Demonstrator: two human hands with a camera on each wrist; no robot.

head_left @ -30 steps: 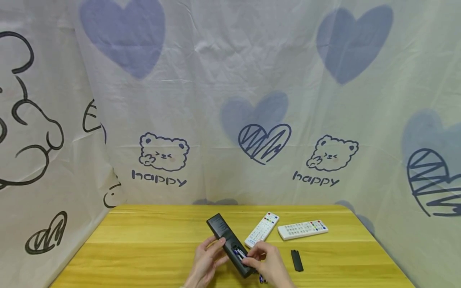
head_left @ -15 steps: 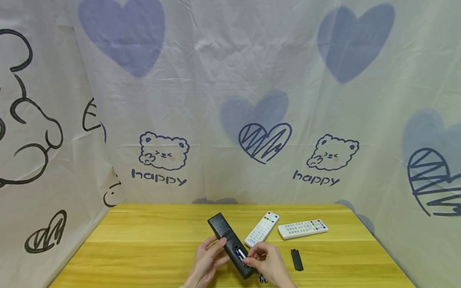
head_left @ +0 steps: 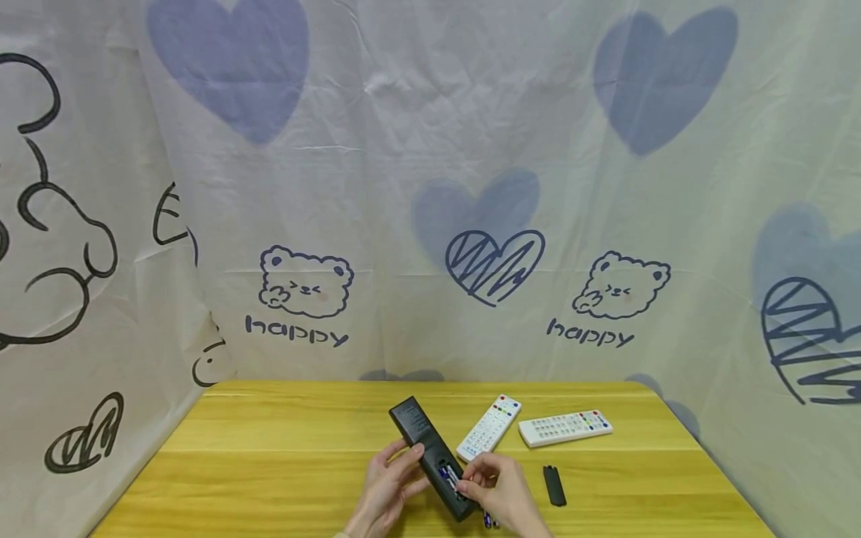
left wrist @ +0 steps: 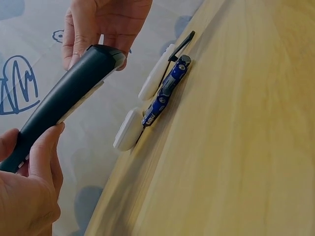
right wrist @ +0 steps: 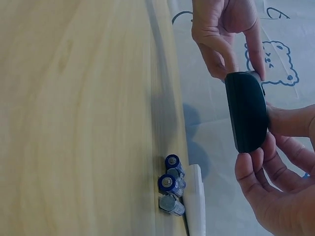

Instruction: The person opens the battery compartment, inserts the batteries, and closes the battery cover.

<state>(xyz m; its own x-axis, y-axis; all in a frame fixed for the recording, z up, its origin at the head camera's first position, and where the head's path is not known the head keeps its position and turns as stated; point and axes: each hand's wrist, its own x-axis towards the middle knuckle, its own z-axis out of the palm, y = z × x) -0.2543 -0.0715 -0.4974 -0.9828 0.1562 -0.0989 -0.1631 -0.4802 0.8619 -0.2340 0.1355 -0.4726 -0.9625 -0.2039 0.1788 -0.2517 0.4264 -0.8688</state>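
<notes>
My left hand point(head_left: 390, 486) grips a black remote control point(head_left: 420, 430) at its middle, the thumb along its edge. The remote is held slanted above the table, back side up. Its battery compartment lies uncovered, with blue-and-silver batteries point(head_left: 447, 475) showing inside. The right hand point(head_left: 501, 486) curls at the lower end, thumb and index finger at the compartment. In the right wrist view, its thumb point(right wrist: 290, 120) touches the remote's back while its other fingers point(right wrist: 246, 169) bear on the lower edge. The thumb and fingertip partly cover the compartment in the head view.
Several loose blue-and-silver batteries point(right wrist: 171, 184) lie on the wooden table point(head_left: 269, 463) beneath the right hand. Two white remotes, one slanted point(head_left: 489, 428) and one nearly sideways point(head_left: 566, 429), lie behind. A small black battery cover point(head_left: 554, 486) rests to the right. Printed cloth point(head_left: 403, 187) hangs around the table.
The battery near the right fingertips looked tilted up earlier and now lies flatter in the compartment. The remote has shifted very slightly right; both hands keep nearly the same place.
</notes>
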